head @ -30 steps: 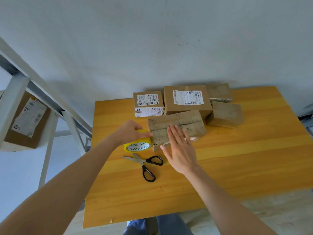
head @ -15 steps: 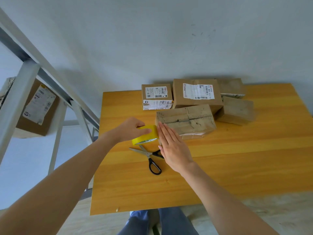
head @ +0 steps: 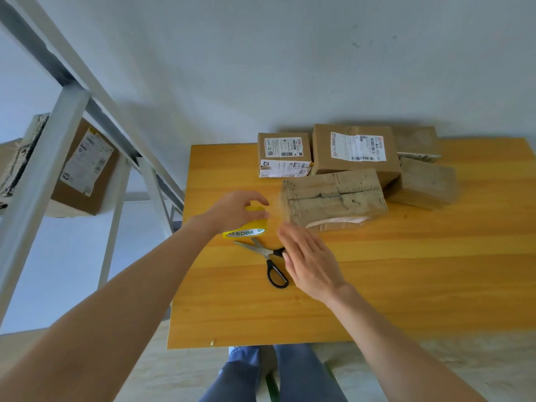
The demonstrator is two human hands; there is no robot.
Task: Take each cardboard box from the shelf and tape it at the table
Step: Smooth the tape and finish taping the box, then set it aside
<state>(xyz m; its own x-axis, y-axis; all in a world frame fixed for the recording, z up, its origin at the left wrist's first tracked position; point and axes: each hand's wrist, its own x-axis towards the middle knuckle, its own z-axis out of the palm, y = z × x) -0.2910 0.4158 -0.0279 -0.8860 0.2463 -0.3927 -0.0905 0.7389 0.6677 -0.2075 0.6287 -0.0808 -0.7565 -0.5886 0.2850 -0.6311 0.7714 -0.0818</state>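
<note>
The cardboard box lies on the table, apparently mid-taping. The left hand grips the tape roll beside it, and the right hand hovers flat-fingered over the scissors, probably needed next for cutting.

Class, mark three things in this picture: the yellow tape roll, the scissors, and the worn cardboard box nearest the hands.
yellow tape roll [head: 255, 224]: head view, on its yellow outer side.
scissors [head: 263, 251]: head view, at the pivot.
worn cardboard box [head: 333, 198]: head view, middle of its top face.
</note>
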